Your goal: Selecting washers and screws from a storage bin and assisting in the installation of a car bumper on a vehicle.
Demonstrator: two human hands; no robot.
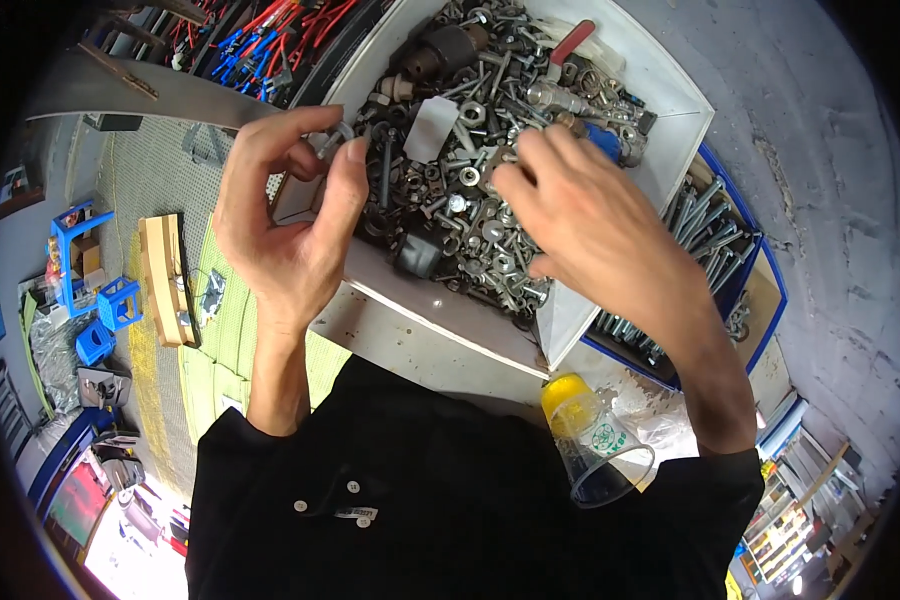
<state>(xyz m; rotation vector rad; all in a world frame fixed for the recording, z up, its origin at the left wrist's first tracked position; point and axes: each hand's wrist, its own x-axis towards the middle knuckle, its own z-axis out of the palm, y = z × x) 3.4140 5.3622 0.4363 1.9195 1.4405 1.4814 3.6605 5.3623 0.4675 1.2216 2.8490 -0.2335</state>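
Observation:
My left hand (288,205) is raised over the near-left side of a white box (440,325). Thumb and bent fingers close around a small silvery metal fastener (336,138), which looks like a bolt and is partly covered by the fingers. Inside the box lies a jumble of bolts, nuts and washers (470,215). My right hand (600,220) reaches down into this pile from the right, back of the hand up. Its fingers are bent and the thumb stands apart from them; some fingertips are hidden, and I see nothing held.
A red-handled valve (570,45), a drill chuck (445,52) and a paper tag (430,130) lie among the hardware. Long bolts fill a blue-edged tray (760,235) at the right. A clear plastic cup (600,450) with a yellow end sits near my body. Blue stools (75,245) stand left.

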